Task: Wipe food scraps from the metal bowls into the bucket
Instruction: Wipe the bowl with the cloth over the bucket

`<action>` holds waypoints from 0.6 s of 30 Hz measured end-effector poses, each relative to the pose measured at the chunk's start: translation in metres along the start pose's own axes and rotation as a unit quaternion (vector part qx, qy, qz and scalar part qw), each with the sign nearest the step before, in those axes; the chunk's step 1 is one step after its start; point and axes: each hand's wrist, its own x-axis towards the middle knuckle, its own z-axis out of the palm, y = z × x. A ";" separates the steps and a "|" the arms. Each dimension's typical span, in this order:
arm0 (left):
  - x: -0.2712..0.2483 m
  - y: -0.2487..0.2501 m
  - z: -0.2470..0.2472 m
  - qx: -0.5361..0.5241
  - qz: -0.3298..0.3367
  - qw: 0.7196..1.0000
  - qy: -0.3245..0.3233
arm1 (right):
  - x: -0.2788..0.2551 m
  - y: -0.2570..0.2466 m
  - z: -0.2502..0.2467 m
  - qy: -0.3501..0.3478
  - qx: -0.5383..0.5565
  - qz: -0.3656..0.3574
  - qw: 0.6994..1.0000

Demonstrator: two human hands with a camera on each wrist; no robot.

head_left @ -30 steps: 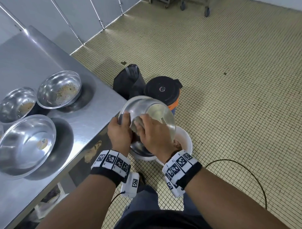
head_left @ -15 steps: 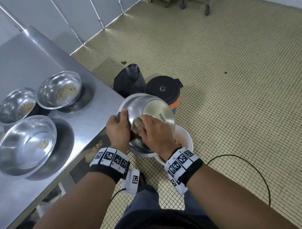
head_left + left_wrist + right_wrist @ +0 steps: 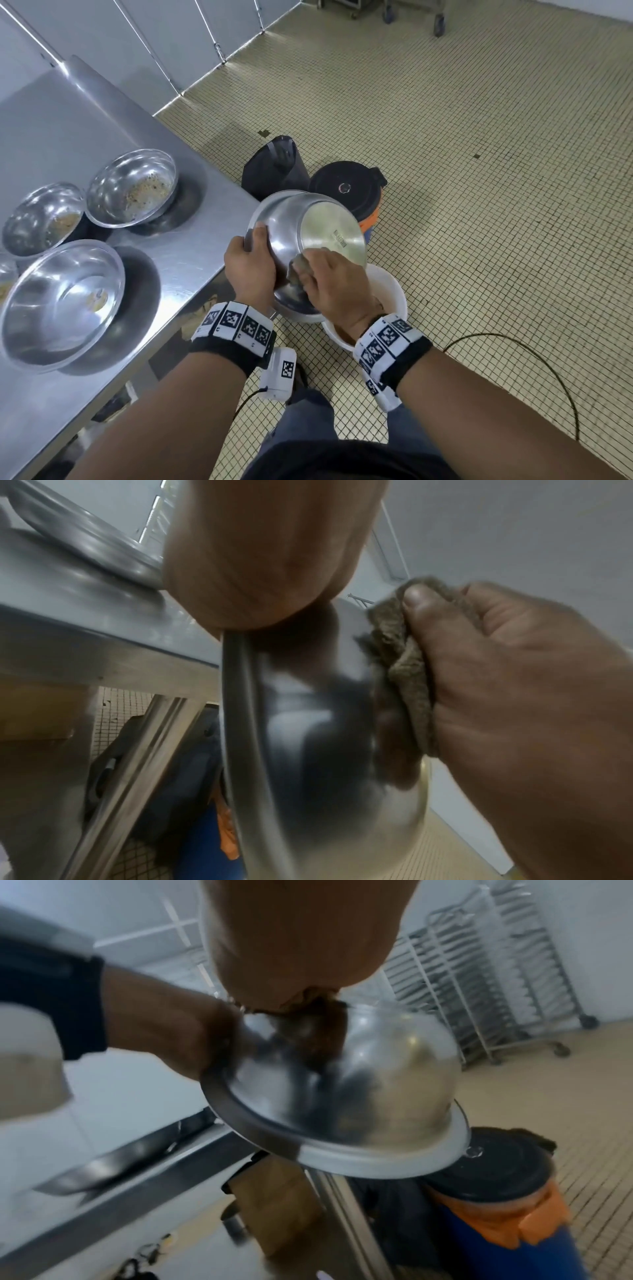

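**Bowl turned over above the bucket**

While your left hand (image 3: pixel 251 270) grips the rim of the metal bowl (image 3: pixel 310 233), with the thumb on the outer wall and the other fingers hidden behind the rim, you hold this bowl tilted with its flat bottom facing up, just above the white bucket (image 3: pixel 394 291) on the tiled floor (image 3: pixel 479 171). Your right hand (image 3: pixel 334 286) has its fingers curled around a brown cloth (image 3: pixel 297 270), and it presses the cloth against the outside wall of the bowl, near the bottom edge. In the left wrist view the thumb lies on top of the folded cloth. The bucket stands to the right of the steel table (image 3: pixel 191 246), partly hidden under your hands. On the table, at the left, three more bowls (image 3: pixel 132 188) with food scraps stand close together. Beyond the held bowl you see a black bag (image 3: pixel 274 171) and a black lid (image 3: pixel 346 188) on an orange and blue container.
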 end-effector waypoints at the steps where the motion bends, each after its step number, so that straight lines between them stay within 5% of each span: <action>1: 0.001 0.000 0.000 0.000 0.007 1.000 -0.002 | -0.001 0.002 0.000 0.004 -0.014 -0.023 1.000; 7: 0.004 0.007 -0.008 0.029 0.049 0.998 -0.029 | -0.020 0.057 -0.009 -0.007 -0.060 0.196 0.979; 9: -0.004 0.009 -0.008 0.043 0.071 0.995 -0.051 | -0.003 0.052 -0.016 0.029 -0.053 0.187 0.980; 14: -0.023 0.011 -0.006 0.074 0.130 0.984 -0.098 | 0.057 0.017 -0.026 0.070 -0.054 0.033 0.996; 18: -0.022 0.019 -0.018 0.089 0.166 0.976 -0.111 | 0.071 0.041 -0.043 0.008 -0.094 0.115 0.989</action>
